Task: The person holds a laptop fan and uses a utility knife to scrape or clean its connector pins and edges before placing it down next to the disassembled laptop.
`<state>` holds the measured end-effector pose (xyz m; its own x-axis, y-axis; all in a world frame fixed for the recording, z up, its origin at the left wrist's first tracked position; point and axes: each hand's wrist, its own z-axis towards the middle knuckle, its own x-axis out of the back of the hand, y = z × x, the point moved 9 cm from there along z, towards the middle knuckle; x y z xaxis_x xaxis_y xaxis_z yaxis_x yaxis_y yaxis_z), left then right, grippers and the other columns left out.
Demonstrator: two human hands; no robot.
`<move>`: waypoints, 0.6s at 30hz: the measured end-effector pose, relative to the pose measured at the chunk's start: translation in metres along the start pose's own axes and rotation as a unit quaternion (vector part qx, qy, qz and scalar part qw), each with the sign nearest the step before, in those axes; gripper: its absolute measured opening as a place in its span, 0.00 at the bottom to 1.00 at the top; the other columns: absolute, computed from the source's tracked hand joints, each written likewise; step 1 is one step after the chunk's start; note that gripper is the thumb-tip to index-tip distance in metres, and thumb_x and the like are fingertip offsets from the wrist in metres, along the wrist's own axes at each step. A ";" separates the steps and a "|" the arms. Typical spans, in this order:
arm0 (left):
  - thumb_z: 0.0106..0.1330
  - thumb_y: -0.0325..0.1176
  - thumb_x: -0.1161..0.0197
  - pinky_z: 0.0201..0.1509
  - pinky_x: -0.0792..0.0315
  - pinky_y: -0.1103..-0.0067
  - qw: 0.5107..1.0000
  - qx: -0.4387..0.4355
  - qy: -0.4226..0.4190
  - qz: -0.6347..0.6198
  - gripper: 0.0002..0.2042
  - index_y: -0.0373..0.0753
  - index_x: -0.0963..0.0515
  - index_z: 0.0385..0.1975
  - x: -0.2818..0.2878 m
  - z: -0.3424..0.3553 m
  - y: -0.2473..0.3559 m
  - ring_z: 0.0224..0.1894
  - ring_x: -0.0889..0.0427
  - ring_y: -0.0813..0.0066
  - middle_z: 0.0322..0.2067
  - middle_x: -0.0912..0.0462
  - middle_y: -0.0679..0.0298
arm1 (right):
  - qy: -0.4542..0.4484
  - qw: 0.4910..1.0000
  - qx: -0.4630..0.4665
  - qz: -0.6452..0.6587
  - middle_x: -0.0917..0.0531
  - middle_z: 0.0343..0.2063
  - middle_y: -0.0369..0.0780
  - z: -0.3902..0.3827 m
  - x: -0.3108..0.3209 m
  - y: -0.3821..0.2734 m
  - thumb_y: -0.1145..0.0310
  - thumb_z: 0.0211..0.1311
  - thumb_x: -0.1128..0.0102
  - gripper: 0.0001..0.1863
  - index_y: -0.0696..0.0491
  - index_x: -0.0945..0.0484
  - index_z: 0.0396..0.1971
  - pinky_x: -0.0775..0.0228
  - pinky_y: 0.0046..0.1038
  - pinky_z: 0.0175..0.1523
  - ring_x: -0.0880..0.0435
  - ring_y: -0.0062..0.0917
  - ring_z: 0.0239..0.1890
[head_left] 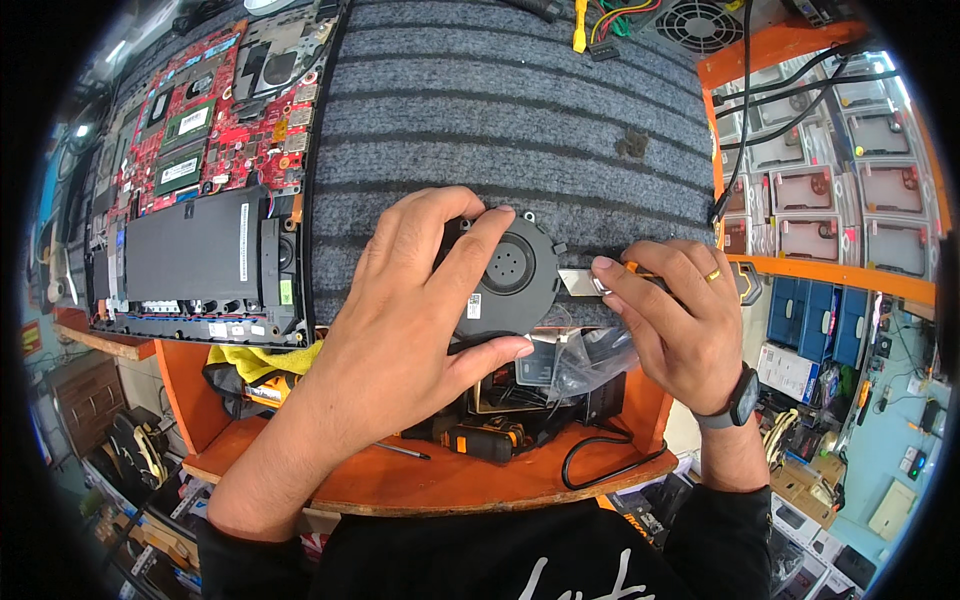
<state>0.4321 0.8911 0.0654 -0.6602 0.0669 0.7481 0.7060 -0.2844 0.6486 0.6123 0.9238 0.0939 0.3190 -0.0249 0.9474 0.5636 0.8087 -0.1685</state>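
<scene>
A round black laptop cooling fan [512, 262] is held by my left hand [410, 285] near the front edge of the grey ribbed mat [450, 120]. My left fingers curl over its far-left rim, and the thumb presses at its near side. In my right hand [675, 315] is a utility knife [580, 282], gripped close to the blade. The blade points left, and its tip is at or very near the fan's right side; contact is hard to tell. Part of the knife's yellow-and-black handle shows past my fingers.
An opened laptop base [205, 190] with a red board and black battery lies on the left. Cables and a connector [603, 48] are at the back. Below the mat, an orange shelf [440, 485] holds tools, a plastic bag [595, 360] and a black cable. Boxed parts hang at right.
</scene>
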 end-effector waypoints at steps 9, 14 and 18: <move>0.51 0.42 0.16 0.71 0.34 0.59 1.000 -0.003 0.005 -0.005 0.44 0.34 0.29 0.69 0.000 0.000 0.001 0.66 0.31 0.47 0.63 0.32 0.52 | 0.011 1.000 -0.004 0.006 0.16 0.43 0.34 0.001 0.001 0.000 0.70 0.56 0.26 0.17 0.48 0.11 0.47 0.30 0.36 0.48 0.18 0.31 0.42; 0.52 0.43 0.16 0.71 0.34 0.59 1.000 -0.008 0.010 0.003 0.44 0.34 0.29 0.69 0.000 -0.001 0.001 0.66 0.31 0.47 0.63 0.32 0.51 | 0.007 1.000 -0.007 0.013 0.16 0.42 0.34 0.003 0.000 0.001 0.70 0.56 0.25 0.17 0.48 0.11 0.47 0.31 0.36 0.47 0.18 0.30 0.42; 0.52 0.44 0.16 0.71 0.34 0.58 1.000 -0.006 0.012 -0.001 0.44 0.35 0.29 0.69 0.000 -0.001 0.000 0.66 0.31 0.47 0.63 0.32 0.51 | 0.016 1.000 -0.003 0.010 0.16 0.43 0.34 0.001 -0.001 0.001 0.70 0.56 0.25 0.18 0.48 0.11 0.48 0.30 0.36 0.48 0.18 0.31 0.42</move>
<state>0.4319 0.8899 0.0652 -0.6672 0.0449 0.7435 0.7018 -0.2965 0.6477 0.6114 0.9251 0.0935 0.3554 -0.0274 0.9343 0.5610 0.8058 -0.1898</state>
